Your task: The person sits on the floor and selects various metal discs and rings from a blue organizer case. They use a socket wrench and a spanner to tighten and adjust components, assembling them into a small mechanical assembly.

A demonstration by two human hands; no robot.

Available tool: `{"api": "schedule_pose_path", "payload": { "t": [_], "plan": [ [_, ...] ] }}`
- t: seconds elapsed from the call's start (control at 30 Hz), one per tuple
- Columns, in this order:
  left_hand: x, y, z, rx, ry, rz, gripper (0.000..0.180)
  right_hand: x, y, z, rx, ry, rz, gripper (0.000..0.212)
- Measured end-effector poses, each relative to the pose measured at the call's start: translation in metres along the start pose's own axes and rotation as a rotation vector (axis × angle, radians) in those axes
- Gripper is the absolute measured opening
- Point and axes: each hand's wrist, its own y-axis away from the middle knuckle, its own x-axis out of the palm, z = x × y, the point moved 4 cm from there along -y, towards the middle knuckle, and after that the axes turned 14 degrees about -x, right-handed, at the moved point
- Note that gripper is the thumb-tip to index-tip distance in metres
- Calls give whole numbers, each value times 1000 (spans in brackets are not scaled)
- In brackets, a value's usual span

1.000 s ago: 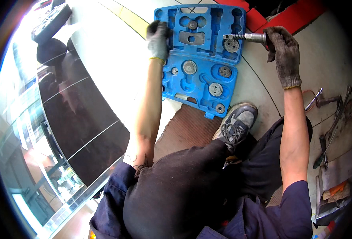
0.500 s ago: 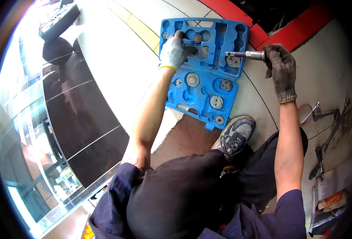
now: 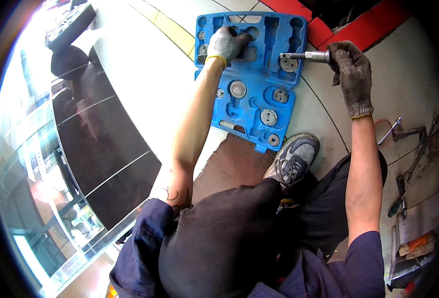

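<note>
Evidently vehicle repair workshop. I note tyred wheel [image 3: 71,28], open blue tool case [image 3: 260,75] holding metal discs [image 3: 268,117], loose hand tools [image 3: 420,150] on tiled floor [image 3: 329,89].

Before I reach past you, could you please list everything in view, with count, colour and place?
Tool case: one, blue, open on the floor
Round metal discs: at least eight, grey, in the case
Metal plate: one, grey, in the case, partly hidden
Threaded spindle: one, silver-grey, above the case's right edge
Wheel: one, dark tyre, upper left
Floor tiles: several, black, left
Floor stripe: one, yellow, top
Edging: several pieces, red, upper right
Hand tools: several, mostly dark, right floor
Ribbed sheet: one, brown, below the case
Shoe: one clear, grey, lower centre
Left hand: one, pale-grey glove, over the case
Right hand: one, brown glove, holding the spindle
</note>
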Motion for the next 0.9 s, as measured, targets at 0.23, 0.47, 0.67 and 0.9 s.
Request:
{"api": "schedule_pose_path", "payload": {
  "t": [0.23,0.47,0.67,0.9],
  "plan": [
    [12,47,5,238,145,-14,40,-6,2,0,42,17,-15,22],
    [14,99,37,22,906,784,27,-6,1,-1,64,-31,-30,23],
    [6,106,46,98,1154,774,33,-11,0,-5,26,16,-127,19],
    [19,99,-21,399,551,397,47,-45,-11,-11,14,-57,-354,23]
  ]
}}
